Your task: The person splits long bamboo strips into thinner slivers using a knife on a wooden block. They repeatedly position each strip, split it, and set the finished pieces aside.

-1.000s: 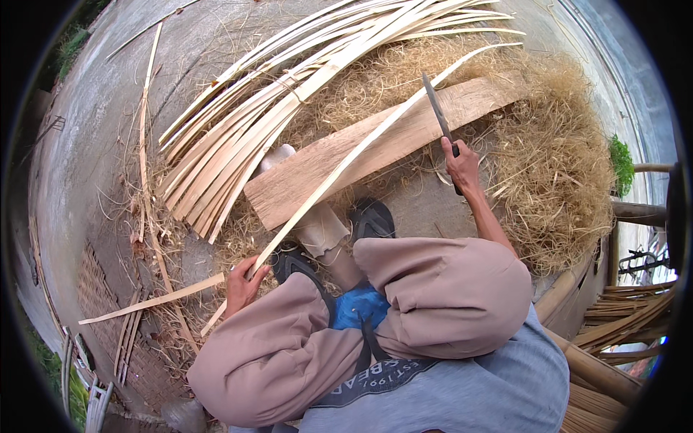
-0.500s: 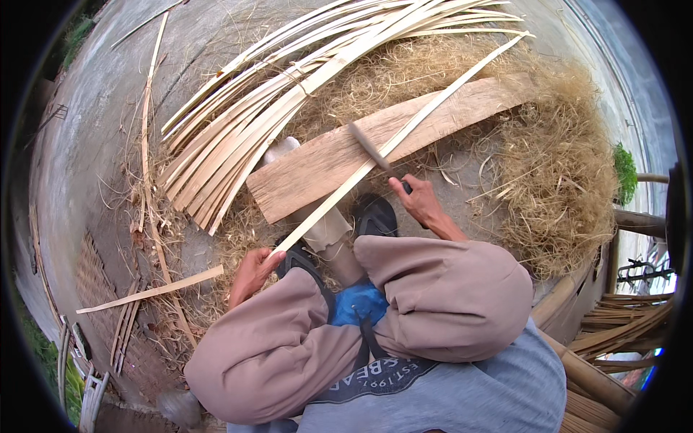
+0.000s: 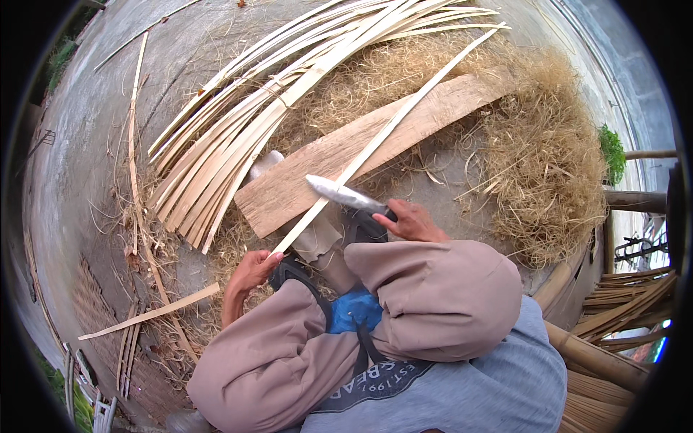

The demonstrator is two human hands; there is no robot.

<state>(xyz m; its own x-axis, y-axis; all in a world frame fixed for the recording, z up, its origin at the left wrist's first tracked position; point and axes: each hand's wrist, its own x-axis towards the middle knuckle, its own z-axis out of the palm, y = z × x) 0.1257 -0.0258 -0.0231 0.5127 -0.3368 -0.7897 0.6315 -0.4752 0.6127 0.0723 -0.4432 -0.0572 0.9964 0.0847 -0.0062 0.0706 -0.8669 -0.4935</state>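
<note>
Item, one strip (image 3: 388, 133): pale, slim, laid across the board (image 3: 415, 126) before me; long axis slanting from my left knee up and rightward, far tip pointing away from me, beyond the board, over the shavings (image 3: 545, 166). Item, one knife (image 3: 343, 193): crossing the strip near its close end, point leftward; whether the edge bites, I cannot tell. Item, my left hand (image 3: 253, 270): fingers pinched on the strip's near end, no gap. Item, my right hand (image 3: 413, 221): fingers wrapped about the knife's handle. Hazards, as I judge: too steep a blade could gouge or sever the strip; a slip toward me could nick my left hand; with the far tip seemingly loose, the strip could twist or skid. Beyond the board: one bundle (image 3: 245, 144), fanned.
</note>
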